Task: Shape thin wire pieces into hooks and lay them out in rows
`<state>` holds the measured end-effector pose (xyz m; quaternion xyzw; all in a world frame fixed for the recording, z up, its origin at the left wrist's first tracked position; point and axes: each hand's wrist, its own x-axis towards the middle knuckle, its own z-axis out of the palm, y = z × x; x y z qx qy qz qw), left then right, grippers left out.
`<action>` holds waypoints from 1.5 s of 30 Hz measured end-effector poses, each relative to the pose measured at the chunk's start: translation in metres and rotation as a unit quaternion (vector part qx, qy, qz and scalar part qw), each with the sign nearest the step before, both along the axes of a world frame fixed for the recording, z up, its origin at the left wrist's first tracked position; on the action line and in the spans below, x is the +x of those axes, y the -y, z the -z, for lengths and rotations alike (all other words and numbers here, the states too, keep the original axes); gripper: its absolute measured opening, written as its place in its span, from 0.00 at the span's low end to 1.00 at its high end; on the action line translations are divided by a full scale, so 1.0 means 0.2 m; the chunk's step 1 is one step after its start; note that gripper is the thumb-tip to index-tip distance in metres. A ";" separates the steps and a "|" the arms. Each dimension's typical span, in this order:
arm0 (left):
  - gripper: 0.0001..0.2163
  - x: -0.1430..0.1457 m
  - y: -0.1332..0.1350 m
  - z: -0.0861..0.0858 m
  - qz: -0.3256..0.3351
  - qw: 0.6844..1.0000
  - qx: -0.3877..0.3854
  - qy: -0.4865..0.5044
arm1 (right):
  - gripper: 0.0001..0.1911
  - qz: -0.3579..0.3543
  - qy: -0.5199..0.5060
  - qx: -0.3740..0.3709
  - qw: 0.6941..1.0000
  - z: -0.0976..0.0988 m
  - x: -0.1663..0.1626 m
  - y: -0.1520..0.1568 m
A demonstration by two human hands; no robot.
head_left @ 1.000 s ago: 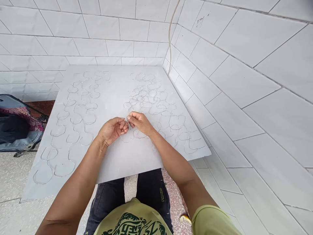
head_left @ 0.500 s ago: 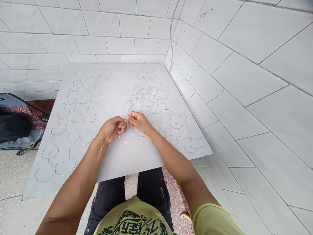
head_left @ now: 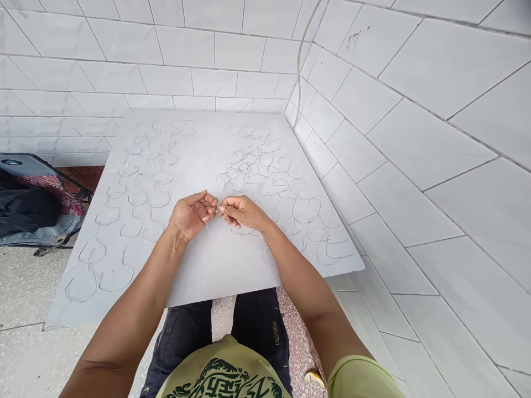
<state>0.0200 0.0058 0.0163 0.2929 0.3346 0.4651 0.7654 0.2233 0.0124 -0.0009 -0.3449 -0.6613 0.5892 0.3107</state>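
Note:
My left hand [head_left: 196, 211] and my right hand [head_left: 240, 211] come together above the middle of a grey board [head_left: 224, 271]. Between them is a thin curved wire [head_left: 215, 234], its loop hanging below the fingers. Thumb and fingers of my right hand pinch the wire. The fingers of my left hand are curled, pressed on the wire at its other side. Many bent wires [head_left: 253, 160] lie tangled on the board's right part. On the left, S-shaped wires [head_left: 110, 251] lie in rows.
White tiled walls [head_left: 186, 47] meet in a corner behind and right of the board. A pale cable [head_left: 299, 66] runs down that corner. At left a folding chair [head_left: 68, 226] holds dark cloth [head_left: 29, 207]. My legs [head_left: 257, 320] are under the board's near edge.
Both hands have turned slightly and their fingers have loosened a little, with more of the wire showing between them. The camera view has shifted slightly.

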 end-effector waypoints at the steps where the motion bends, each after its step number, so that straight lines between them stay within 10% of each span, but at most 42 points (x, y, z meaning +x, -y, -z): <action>1: 0.10 0.00 0.00 0.00 -0.003 1.000 0.003 0.003 | 0.20 -0.004 -0.013 -0.001 1.000 0.00 0.00 0.00; 20: 0.21 0.01 0.02 -0.01 -0.106 0.967 0.066 -0.224 | 0.21 0.084 -0.038 -0.009 0.996 -0.01 0.04 -0.01; 27: 0.21 0.06 0.06 -0.02 -0.011 0.938 0.123 -0.325 | 0.22 0.131 -0.107 -0.012 0.986 -0.01 0.06 -0.06; 45: 0.20 0.05 0.04 0.00 -0.018 0.956 0.139 -0.259 | 0.21 0.016 -0.095 -0.015 0.995 0.03 0.05 -0.04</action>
